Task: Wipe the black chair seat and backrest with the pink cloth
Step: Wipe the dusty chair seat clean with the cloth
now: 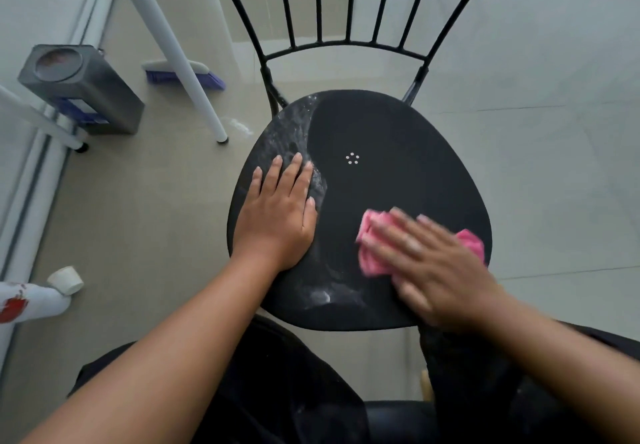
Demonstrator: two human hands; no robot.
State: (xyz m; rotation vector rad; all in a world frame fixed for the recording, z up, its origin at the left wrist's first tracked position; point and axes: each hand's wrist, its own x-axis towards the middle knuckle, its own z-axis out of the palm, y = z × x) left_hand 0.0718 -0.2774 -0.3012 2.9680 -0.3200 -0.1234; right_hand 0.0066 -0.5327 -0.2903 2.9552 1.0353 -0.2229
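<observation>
Pink cloth (372, 248): crumpled, lying on the black chair seat (381, 166) near its front right edge, pressed down under my right hand (436, 270). Pink folds show past my fingertips on the left and past the back of the hand on the right.

Head view, item by item:

Right hand: laid flat over the cloth, fingers spread and extended, palm down. Blurred, so I cannot tell whether the fingers curl into the fabric; it bears on the cloth more than it grips it.

Left hand (277, 218): open, palm flat on the left edge of the seat, fingers together and pointing toward the backrest. It holds nothing.

Seat: rounded black panel, a small ring of pale dots near its centre. Broad middle and right part dark and uniform. A strip along the left edge, running from the rear left corner down beside my left fingers, carries whitish streaks or film. Another pale smear sits near the front edge, between my two wrists.

Backrest (346, 28): black metal bars fanning upward from a curved rail at the rear edge of the seat.

Floor (536, 62): pale tiles. On it, left of the chair: a white slanted leg (180, 59), a purple-bristled brush head (162, 76) behind that leg, a grey metal box (83, 87) with a blue label, and a white bottle (34, 300) with red marking at the far left edge.
</observation>
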